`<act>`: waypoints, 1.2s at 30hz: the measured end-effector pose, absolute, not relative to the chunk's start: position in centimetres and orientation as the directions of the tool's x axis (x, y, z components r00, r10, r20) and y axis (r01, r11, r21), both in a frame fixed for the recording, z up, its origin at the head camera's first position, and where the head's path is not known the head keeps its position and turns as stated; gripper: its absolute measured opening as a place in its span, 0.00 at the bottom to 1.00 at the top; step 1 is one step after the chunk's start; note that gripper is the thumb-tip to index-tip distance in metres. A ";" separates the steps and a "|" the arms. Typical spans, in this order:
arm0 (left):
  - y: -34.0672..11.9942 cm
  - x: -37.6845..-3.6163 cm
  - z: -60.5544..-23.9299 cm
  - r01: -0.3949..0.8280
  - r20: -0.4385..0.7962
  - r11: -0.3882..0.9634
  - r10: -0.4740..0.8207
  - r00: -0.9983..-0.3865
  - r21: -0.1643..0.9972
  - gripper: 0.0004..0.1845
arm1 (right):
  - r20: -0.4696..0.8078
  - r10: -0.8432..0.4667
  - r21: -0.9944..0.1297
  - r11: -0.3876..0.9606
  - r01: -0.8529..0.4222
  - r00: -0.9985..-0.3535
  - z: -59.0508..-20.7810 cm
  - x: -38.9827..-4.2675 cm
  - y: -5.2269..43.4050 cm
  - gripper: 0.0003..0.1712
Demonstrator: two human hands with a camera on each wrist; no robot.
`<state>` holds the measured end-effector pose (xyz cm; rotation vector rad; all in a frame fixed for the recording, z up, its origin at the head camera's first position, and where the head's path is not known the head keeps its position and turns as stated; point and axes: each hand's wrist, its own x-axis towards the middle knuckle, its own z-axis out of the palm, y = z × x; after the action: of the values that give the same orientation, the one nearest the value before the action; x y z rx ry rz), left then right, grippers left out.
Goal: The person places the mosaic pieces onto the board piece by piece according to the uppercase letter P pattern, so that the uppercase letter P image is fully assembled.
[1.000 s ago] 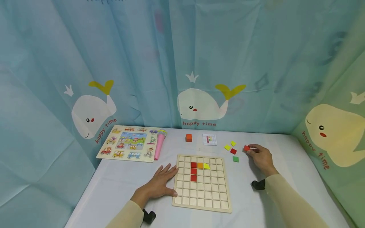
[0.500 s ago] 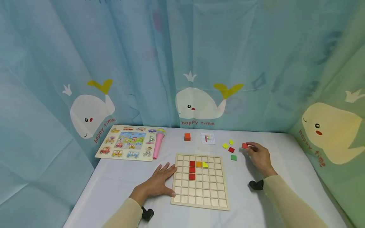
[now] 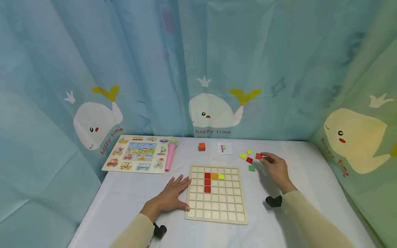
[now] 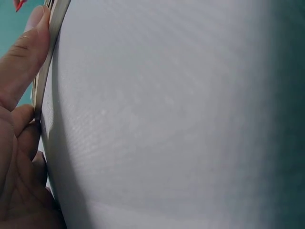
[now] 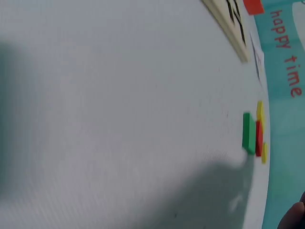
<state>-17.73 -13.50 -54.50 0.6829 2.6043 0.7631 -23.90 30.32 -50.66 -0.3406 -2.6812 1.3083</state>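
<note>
Right hand [image 3: 275,170], head view: thumb and forefinger are pinching a flat red square tile [image 3: 258,156] beyond and right of the pale wooden grid board [image 3: 215,215]; edge-holding is probably helping keep its face free.
Left hand [image 3: 170,196], head view: straight, spread fingers are touching the board's left rim, gripping nothing.
Board rim, left wrist view: the thumb is touching it; light pressure should prevent sliding.
Flat green square tile [image 5: 249,133], right wrist view: is lying right of the board; the pinch isn't showing here.
</note>
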 end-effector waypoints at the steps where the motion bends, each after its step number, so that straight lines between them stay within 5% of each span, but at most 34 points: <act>1: -13.5 -17.8 -54.5 0.344 -0.186 0.741 0.529 -0.828 0.576 0.60 | 0.025 0.260 -0.793 0.593 0.140 -0.965 -50.6 -23.9 30.1 0.20; 15: -13.6 -17.7 -54.2 0.344 -0.176 0.737 0.527 -0.831 0.582 0.60 | 0.004 0.268 -0.819 0.554 0.151 -0.963 -50.6 -23.5 27.6 0.19; 36: -13.6 -17.6 -54.7 0.371 -0.148 0.719 0.547 -0.824 0.587 0.60 | 0.083 0.148 -0.863 0.505 0.003 -0.986 -50.3 -21.0 24.4 0.20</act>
<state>-17.64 -13.61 -54.67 0.7184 2.6138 0.7954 -21.03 24.41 -50.30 -0.1312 -2.5963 1.4885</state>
